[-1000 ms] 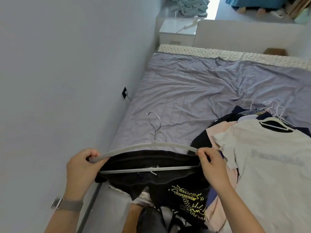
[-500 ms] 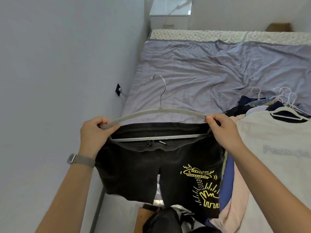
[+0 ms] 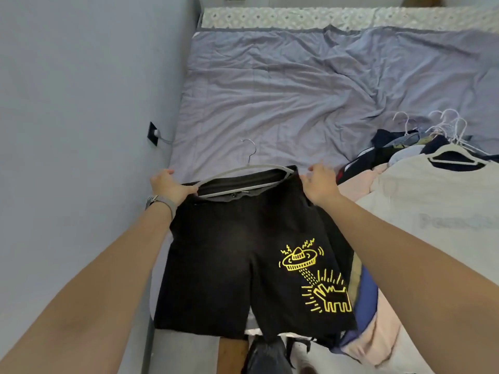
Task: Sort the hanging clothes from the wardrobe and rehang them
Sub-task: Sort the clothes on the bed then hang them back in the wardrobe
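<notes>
Black shorts [image 3: 229, 252] with a yellow print lie flat over the near edge of the bed, their waistband draped on a grey hanger [image 3: 243, 171] whose metal hook points toward the far end of the bed. My left hand [image 3: 170, 184] grips the hanger's left end together with the waistband. At the right corner of the waistband, my right hand [image 3: 320, 182] pinches the fabric, just past the hanger's bare right tip. A pile of clothes on hangers [image 3: 405, 163] sits to the right, topped by a white T-shirt [image 3: 432, 211].
The purple bedsheet [image 3: 283, 90] stretches ahead, wrinkled. A grey wall [image 3: 81, 103] with a black socket [image 3: 153, 133] runs close along the left. Several white hanger hooks [image 3: 445, 122] stick up from the pile. A dark bag [image 3: 267, 354] lies on the floor below.
The shorts on the hanger moved forward and down and now lie spread on the bed. My right hand slipped off the hanger's right end onto the waistband corner.
</notes>
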`<state>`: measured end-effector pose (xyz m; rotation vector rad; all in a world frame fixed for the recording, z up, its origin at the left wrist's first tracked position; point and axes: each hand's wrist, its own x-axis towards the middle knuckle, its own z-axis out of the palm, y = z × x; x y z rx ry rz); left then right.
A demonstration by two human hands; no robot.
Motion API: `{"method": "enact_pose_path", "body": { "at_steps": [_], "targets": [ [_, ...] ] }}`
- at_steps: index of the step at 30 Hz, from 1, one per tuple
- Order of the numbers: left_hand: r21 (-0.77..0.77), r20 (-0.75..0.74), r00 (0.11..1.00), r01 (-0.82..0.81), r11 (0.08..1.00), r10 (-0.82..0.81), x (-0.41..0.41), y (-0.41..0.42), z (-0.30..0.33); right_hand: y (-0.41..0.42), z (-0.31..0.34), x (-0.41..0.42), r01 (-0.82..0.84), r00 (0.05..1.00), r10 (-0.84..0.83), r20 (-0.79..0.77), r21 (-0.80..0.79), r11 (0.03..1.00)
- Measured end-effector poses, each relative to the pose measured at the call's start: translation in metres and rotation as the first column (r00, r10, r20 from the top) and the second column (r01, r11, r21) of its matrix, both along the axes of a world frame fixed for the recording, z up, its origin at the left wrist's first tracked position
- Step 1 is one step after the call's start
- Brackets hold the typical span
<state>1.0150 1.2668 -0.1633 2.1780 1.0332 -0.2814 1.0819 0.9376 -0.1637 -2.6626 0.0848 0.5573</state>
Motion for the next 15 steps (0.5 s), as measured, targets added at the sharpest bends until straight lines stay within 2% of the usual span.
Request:
{"method": "enact_pose_path", "body": {
  "at_steps": [2, 5, 9, 13, 15],
  "targets": [
    [0.003, 0.04, 0.997, 0.065, 0.998, -0.065, -0.009, -0.016, -0.008, -0.006, -0.007, -0.019, -0.053, 0.998, 0.053, -0.027, -0.004, 0.999],
    [-0.024, 0.044, 0.99, 0.138, 0.99, -0.137, -0.031, -0.043, -0.013, -0.025, -0.016, -0.054, -0.048, 0.991, 0.055, -0.124, 0.059, 0.997],
    [-0.08, 0.021, 0.975, 0.223, 0.971, -0.222, -0.05, -0.087, -0.019, -0.067, -0.027, -0.093, -0.051, 0.97, 0.053, -0.239, 0.014, 0.999],
    [-0.11, 0.01, 0.921, 0.389, 0.915, -0.39, -0.057, -0.151, -0.015, -0.122, -0.032, -0.109, 0.032, 0.965, -0.032, -0.259, -0.005, 0.999],
    [-0.127, 0.013, 0.882, 0.469, 0.874, -0.471, -0.055, -0.189, -0.011, -0.159, -0.035, -0.111, 0.027, 0.965, -0.019, -0.26, 0.026, 0.999]
  ]
}}
